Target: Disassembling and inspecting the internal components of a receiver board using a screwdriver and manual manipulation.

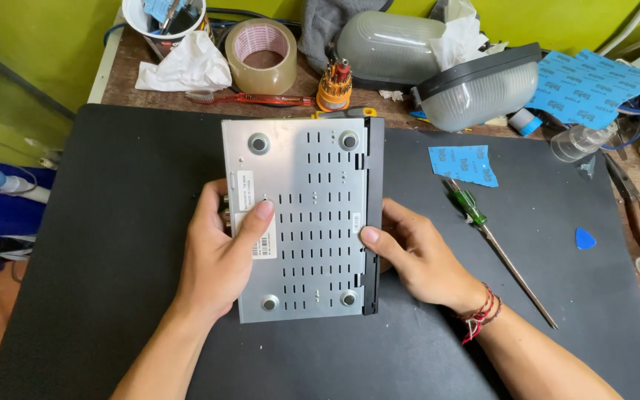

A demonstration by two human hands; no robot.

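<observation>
Both hands grip metal box point(301, 215), long axis pointing away.

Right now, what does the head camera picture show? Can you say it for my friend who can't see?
Two bare hands hold a flat silver metal box with slots, lying on a black mat: the left hand grips its left edge, the right hand its dark right edge. A green-handled screwdriver lies to the right, with tape, lamp covers and clutter behind.
</observation>
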